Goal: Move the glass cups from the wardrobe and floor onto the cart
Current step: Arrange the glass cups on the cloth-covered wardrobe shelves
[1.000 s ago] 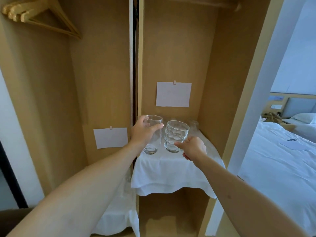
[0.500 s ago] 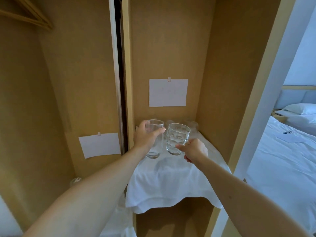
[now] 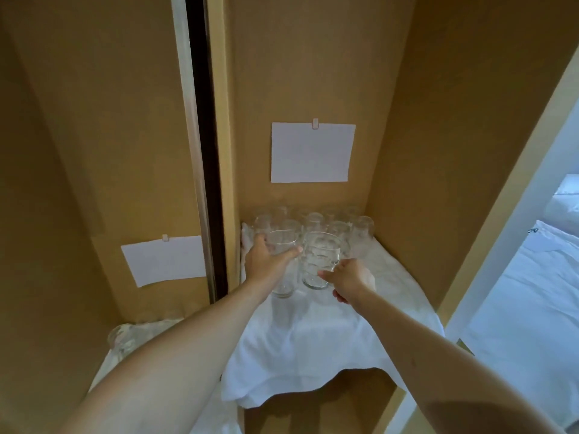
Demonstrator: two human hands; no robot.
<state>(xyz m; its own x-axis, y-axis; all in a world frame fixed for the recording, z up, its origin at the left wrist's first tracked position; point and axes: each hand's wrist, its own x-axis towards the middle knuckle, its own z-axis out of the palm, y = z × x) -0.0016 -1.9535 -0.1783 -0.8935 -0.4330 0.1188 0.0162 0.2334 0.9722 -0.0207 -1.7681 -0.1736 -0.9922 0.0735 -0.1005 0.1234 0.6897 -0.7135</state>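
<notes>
Lowered since the earlier frame, 2 cups are each gripped by curled fingers: left hand (image 3: 266,261) round the tall glass (image 3: 282,264), right hand (image 3: 349,278) on the dimpled glass (image 3: 319,263), clear of the shelf cloth (image 3: 313,339) for carrying.

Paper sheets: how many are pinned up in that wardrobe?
2. One paper sheet hangs on the back wall above the glasses on the shelf; the other sheet hangs lower in the left compartment. Others may be out of view.

Dim, soft-focus, wide-angle edge distortion

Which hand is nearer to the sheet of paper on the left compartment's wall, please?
Left. The left hand grips a plain glass just right of that paper; the right hand is farther right.
</notes>
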